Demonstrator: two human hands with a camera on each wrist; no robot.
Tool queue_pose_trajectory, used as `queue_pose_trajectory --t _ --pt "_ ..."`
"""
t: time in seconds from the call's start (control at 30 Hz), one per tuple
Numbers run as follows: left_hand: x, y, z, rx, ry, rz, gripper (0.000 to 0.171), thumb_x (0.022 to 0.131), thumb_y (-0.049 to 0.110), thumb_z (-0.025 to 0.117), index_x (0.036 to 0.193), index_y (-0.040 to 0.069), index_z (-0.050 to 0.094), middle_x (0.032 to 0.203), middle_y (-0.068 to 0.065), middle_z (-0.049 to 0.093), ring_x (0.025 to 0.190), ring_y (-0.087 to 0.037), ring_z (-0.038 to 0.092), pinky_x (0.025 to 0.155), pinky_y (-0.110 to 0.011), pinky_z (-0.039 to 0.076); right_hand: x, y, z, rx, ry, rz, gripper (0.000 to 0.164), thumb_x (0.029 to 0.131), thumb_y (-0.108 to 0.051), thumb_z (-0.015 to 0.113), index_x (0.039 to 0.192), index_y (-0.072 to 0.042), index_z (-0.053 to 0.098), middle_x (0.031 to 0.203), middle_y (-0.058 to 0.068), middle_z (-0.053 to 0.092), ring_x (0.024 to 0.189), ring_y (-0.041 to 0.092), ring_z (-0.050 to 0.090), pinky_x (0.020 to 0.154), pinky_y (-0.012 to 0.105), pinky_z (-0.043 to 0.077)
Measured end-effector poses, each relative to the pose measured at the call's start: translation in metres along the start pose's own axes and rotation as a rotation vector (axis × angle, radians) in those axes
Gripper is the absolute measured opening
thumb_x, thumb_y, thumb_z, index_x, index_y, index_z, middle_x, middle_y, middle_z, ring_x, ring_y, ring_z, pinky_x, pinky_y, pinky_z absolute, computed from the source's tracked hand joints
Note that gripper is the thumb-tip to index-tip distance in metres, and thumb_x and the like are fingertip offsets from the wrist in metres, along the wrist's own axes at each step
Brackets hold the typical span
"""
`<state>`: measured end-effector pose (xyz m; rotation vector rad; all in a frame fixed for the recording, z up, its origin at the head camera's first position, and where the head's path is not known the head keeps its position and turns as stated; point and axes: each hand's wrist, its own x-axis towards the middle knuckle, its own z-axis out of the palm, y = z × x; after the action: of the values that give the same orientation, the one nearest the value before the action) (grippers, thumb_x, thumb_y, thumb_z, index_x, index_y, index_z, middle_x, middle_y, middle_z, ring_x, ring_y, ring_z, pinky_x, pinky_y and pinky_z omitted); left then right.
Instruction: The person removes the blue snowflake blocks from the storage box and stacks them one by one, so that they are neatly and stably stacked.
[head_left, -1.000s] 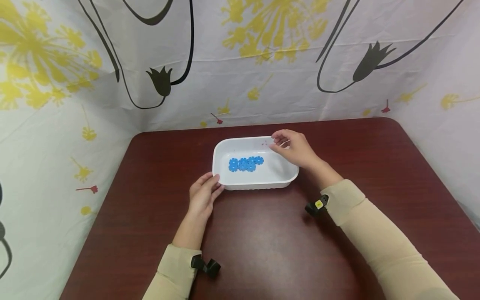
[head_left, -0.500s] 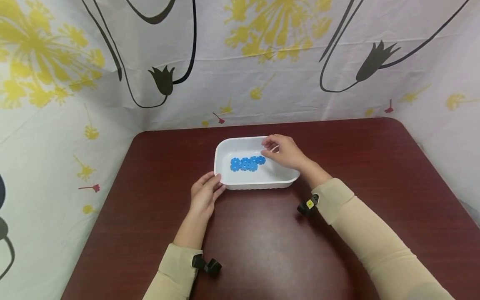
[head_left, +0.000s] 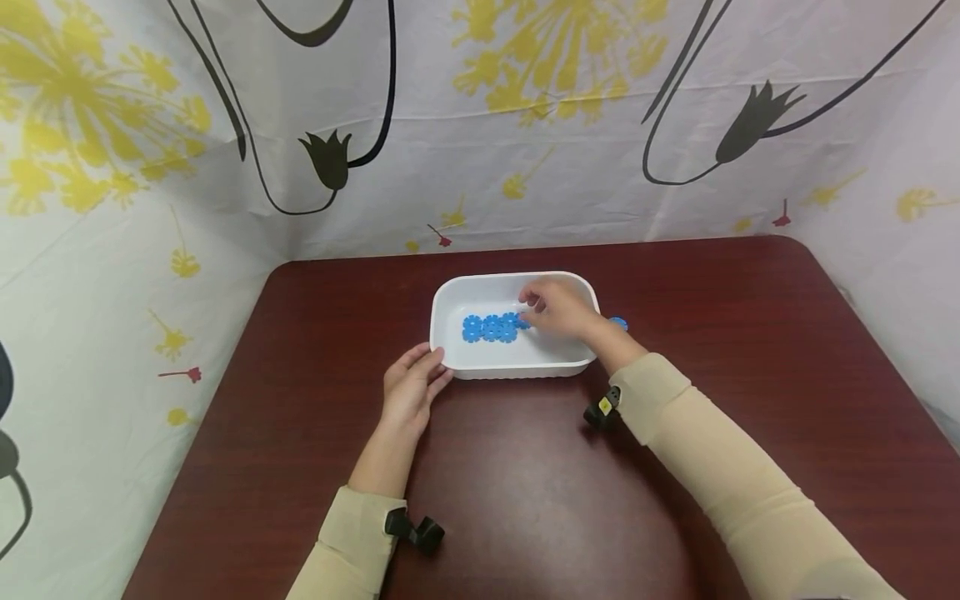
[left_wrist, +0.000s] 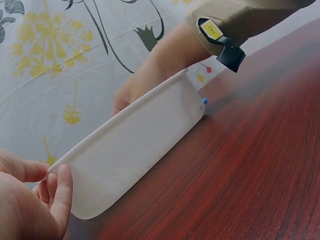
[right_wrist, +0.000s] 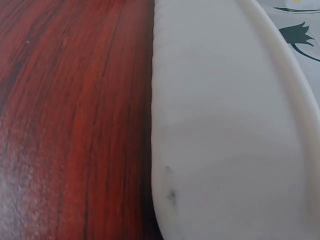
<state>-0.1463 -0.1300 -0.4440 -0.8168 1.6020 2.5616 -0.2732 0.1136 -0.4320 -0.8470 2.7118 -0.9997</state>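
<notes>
A white plastic tray stands on the table with several blue snowflake-shaped discs lying flat in a cluster inside. My left hand grips the tray's near left corner, thumb over the rim and fingers against the outer wall; the left wrist view shows this hand close up. Inside the tray, my right hand reaches over the right end of the cluster. Its thumb is at the rightmost disc, and thumb and index finger look apart. The right wrist view shows only the tray's outer wall, not the hand.
Another blue disc lies on the table just right of the tray, partly behind the right wrist. The dark red wooden table has rounded far corners. A patterned white cloth hangs behind it and at both sides.
My right hand has moved left and down from the tray's far right rim to the cluster's right end. The disc outside the tray has come into sight. The left hand keeps its grip.
</notes>
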Motion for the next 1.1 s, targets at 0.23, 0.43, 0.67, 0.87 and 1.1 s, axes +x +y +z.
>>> queue_pose_trajectory --t 0.23,0.43,0.67,0.87,1.1 --pt "0.0002 -0.0004 -0.0007 0.002 -0.005 0.001 0.029 0.094 0.002 0.069 0.121 0.001 0.057 0.096 -0.008 0.059 0.08 -0.015 0.061 0.08 -0.029 0.063 0.0004 -0.0018 0.003 -0.102 -0.057 0.044 0.029 0.09 -0.008 0.076 0.115 0.003 0.065 0.104 0.017 0.065 0.096 0.03 0.063 0.089 0.044 0.055" --pt "-0.0002 0.0001 -0.0002 0.007 -0.003 0.007 0.029 0.094 0.002 0.069 0.12 0.0 0.057 0.095 -0.008 0.059 0.08 -0.016 0.062 0.079 -0.029 0.063 0.0006 -0.0028 0.0049 -0.176 -0.101 0.074 0.032 0.093 -0.012 0.073 0.121 0.003 0.066 0.104 0.016 0.065 0.096 0.029 0.059 0.09 0.044 0.053" --pt "0.0001 0.0002 -0.0006 0.011 -0.001 0.005 0.03 0.094 0.002 0.069 0.121 0.0 0.057 0.096 -0.008 0.059 0.081 -0.015 0.062 0.079 -0.028 0.063 0.0 -0.0022 0.0054 -0.172 -0.114 0.086 0.027 0.091 -0.013 0.076 0.111 0.001 0.064 0.102 0.015 0.063 0.096 0.029 0.058 0.091 0.044 0.051" --pt "-0.0005 -0.0003 -0.0002 0.001 -0.004 0.004 0.029 0.094 0.001 0.069 0.121 0.0 0.057 0.095 -0.008 0.059 0.079 -0.015 0.062 0.079 -0.029 0.063 -0.0009 -0.0014 0.0048 -0.114 -0.126 0.128 0.025 0.093 -0.013 0.074 0.109 -0.002 0.06 0.098 0.013 0.063 0.09 0.027 0.057 0.086 0.042 0.05" --pt "-0.0008 -0.0004 -0.0005 0.003 -0.01 0.009 0.029 0.094 0.001 0.069 0.121 0.0 0.057 0.095 -0.008 0.058 0.078 -0.014 0.061 0.079 -0.029 0.063 -0.0006 -0.0007 0.0025 -0.088 -0.149 0.131 0.04 0.085 -0.013 0.082 0.116 -0.001 0.06 0.096 0.013 0.064 0.088 0.026 0.058 0.086 0.041 0.05"
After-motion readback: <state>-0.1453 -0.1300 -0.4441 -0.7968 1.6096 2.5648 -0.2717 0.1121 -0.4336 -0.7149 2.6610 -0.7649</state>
